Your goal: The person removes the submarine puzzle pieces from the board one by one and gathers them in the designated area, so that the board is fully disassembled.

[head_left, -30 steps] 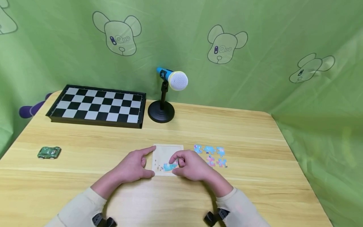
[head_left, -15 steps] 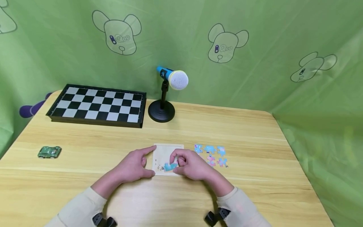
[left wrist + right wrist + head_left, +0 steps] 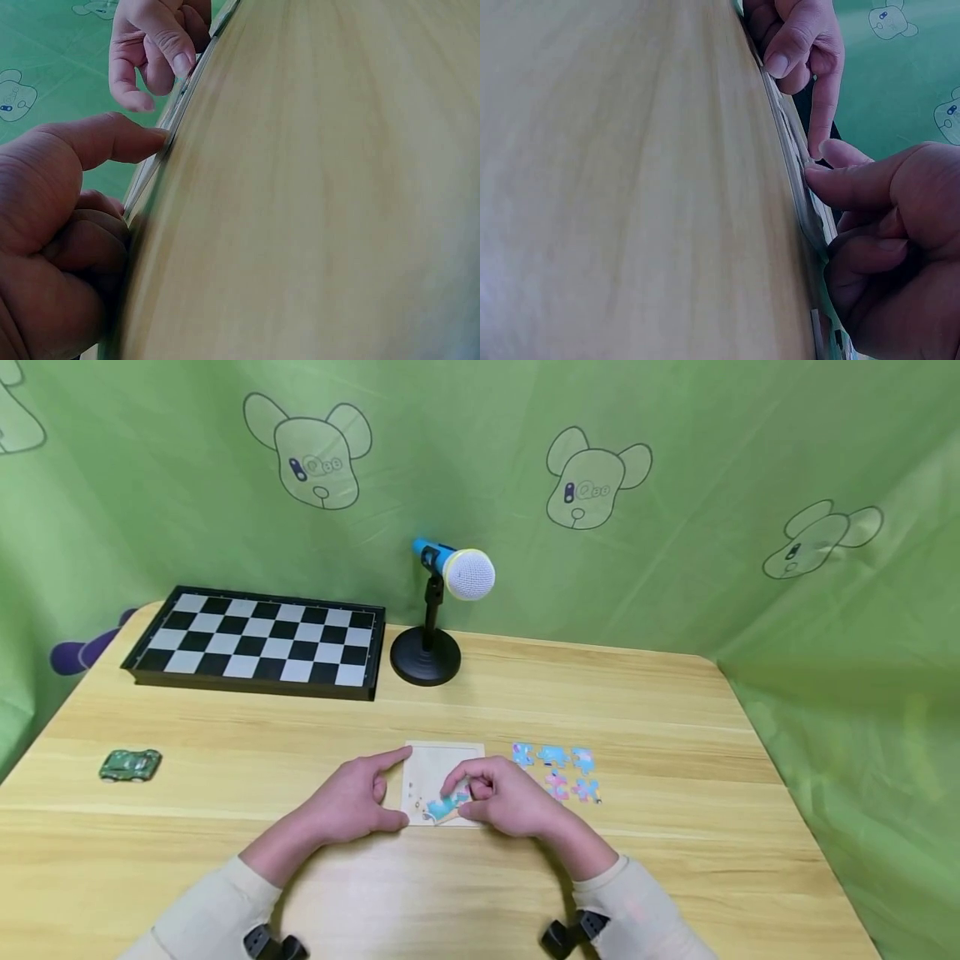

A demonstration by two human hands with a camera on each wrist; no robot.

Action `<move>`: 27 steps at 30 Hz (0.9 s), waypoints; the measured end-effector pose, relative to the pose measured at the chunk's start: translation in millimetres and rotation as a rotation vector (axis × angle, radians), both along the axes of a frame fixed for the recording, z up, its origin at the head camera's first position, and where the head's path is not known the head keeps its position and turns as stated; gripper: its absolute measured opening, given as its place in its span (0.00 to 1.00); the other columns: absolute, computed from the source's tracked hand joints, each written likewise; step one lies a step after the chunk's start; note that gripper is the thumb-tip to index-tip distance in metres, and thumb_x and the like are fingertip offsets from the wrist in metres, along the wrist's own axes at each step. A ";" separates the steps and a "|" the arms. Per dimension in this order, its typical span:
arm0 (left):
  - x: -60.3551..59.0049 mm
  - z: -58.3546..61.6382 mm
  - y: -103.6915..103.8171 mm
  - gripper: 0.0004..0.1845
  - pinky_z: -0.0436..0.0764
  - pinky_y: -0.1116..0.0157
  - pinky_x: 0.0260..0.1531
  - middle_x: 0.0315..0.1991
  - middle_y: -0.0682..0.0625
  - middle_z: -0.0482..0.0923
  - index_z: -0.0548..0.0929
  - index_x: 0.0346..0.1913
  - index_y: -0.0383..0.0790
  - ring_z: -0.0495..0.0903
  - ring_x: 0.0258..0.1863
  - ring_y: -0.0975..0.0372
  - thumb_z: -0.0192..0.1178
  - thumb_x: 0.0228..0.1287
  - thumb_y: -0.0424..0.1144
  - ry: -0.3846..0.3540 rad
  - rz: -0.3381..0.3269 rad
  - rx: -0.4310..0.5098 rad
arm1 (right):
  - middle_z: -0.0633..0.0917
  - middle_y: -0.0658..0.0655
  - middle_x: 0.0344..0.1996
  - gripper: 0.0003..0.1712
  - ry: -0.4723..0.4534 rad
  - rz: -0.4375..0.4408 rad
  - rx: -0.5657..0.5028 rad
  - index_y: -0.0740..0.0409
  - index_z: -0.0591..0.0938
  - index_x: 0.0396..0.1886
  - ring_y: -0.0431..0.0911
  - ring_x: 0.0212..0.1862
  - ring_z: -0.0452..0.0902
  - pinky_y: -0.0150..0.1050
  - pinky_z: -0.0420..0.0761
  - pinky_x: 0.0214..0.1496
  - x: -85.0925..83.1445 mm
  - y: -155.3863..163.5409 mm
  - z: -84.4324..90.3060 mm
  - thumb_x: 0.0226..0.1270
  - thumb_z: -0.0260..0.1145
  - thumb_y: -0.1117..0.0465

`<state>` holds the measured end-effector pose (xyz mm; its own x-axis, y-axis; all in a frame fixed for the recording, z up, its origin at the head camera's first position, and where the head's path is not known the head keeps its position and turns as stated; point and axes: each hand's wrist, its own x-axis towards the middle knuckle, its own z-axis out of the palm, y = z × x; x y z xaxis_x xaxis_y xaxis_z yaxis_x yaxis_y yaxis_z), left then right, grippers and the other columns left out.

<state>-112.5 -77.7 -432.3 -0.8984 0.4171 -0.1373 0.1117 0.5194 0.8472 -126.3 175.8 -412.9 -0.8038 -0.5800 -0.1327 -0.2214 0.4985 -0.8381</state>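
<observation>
Fitting one puzzle piece (image 3: 448,804), five loose pieces (image 3: 557,770)

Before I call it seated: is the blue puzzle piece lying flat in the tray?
Not flat: the blue piece sits tilted over the tray's near edge, pinched by the right hand.

Staged play corner — green cartoon-bear backdrop (image 3: 585,477) — toys on wooden table (image 3: 675,710)

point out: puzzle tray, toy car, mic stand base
puzzle tray (image 3: 442,758), head view, bare far part of its board.
toy car (image 3: 130,764), head view, middle of its green body.
mic stand base (image 3: 425,662), head view, black round foot.
</observation>
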 end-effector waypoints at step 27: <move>0.9 2.0 0.4 0.50 0.62 0.66 0.18 0.12 0.56 0.61 0.66 0.75 0.40 0.58 0.11 0.65 0.78 0.45 0.38 -0.027 0.014 -0.035 | 0.62 0.44 0.14 0.17 0.062 -0.043 0.098 0.50 0.82 0.37 0.37 0.19 0.57 0.36 0.72 0.34 14.7 1.0 14.2 0.51 0.82 0.59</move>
